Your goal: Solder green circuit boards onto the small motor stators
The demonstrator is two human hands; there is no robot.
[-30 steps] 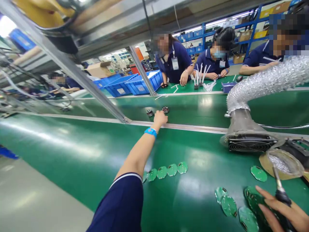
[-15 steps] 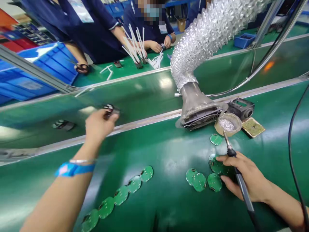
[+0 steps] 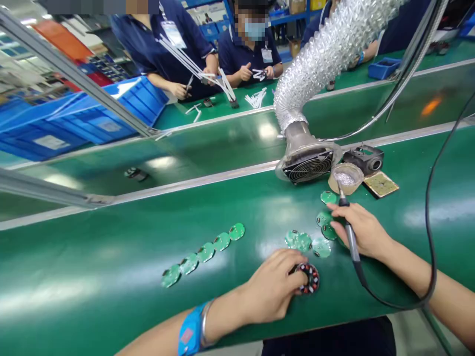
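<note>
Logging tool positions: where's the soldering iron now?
In the head view, right of centre, the soldering iron slants across the right hand, its tip at the round bowl, green circuit boards to its left.

- The single head view looks out from the wearer's brow, facing forward and down over the green bench (image 3: 111, 257)
- It sits close above the working area: the left hand (image 3: 272, 287) falls low in the middle, the right hand (image 3: 361, 230) right of centre
- Its bottom edge takes in the bench's near edge and a dark-clothed lap (image 3: 330, 341)
- It is tilted sideways, so the metal rail (image 3: 208, 179) climbs from left to right
- Its upper part reaches the co-workers (image 3: 148, 54) across the line, farther off, one cut by the top edge
- The silver duct (image 3: 326, 59) enters from above, screening some of the far side
</note>
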